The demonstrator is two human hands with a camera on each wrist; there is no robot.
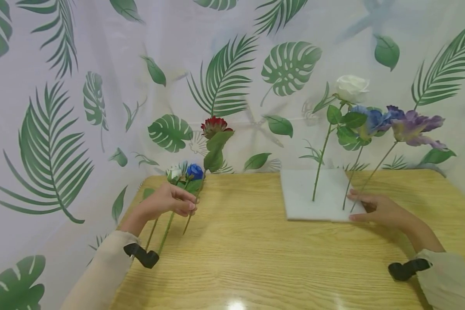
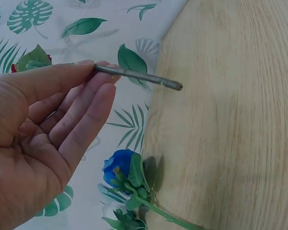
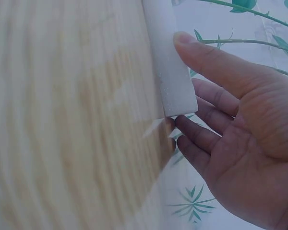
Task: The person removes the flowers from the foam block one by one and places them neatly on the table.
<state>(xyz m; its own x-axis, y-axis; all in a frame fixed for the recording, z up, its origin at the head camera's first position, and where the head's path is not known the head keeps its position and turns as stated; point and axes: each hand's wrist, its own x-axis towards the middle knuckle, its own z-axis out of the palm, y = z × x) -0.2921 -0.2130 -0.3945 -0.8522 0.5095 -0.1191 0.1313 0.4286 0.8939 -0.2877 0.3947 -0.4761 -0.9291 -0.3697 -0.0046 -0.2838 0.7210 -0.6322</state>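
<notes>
My left hand (image 1: 166, 201) pinches the stem of a red flower (image 1: 215, 127) between thumb and fingertips. Its stem end (image 2: 165, 84) points out past the fingers in the left wrist view. On the table's right side lies a white foam board (image 1: 300, 200). A white rose (image 1: 350, 88), a blue flower (image 1: 372, 119) and a purple flower (image 1: 416, 128) stand up from it, the latter two leaning right. With thumb at the front edge and fingers at the side, my right hand (image 1: 383, 211) grips the board's right corner (image 3: 180, 98).
Behind the left hand, a blue rose (image 1: 195, 171) and a white flower (image 1: 174, 174) lie at the left edge of the wooden table (image 1: 248, 254). A white curtain (image 1: 232, 94) with green leaf prints hangs behind and to the left.
</notes>
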